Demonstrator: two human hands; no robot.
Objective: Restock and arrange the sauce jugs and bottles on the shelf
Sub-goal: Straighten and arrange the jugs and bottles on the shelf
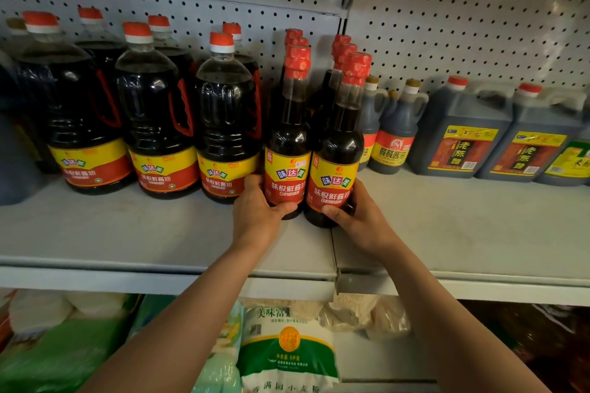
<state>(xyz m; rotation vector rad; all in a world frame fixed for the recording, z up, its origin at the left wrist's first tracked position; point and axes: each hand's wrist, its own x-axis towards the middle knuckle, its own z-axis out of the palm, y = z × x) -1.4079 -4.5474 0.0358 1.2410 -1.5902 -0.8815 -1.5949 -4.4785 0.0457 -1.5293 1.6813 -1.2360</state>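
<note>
While both hands, left hand (pixel 255 210) and right hand (pixel 360 217), grip front bottles (pixel 287 150) right of the jugs (pixel 153 112), the shelf (pixel 127 233) front stays bare: restocking looks partway done.

Two tall dark sauce bottles are standing upright side by side at mid-shelf, nearest the front edge. Left front bottle (pixel 289 137) and right front bottle (pixel 338 150) are both wearing red foil caps and red-yellow labels, bodies almost touching. More like bottles are queuing behind each. Three big handled soy jugs (pixel 153 112) with red caps are sitting to the left, more behind. Grey vinegar jugs (pixel 459 128) and small handled bottles (pixel 396 131) are lining the far right.
</note>
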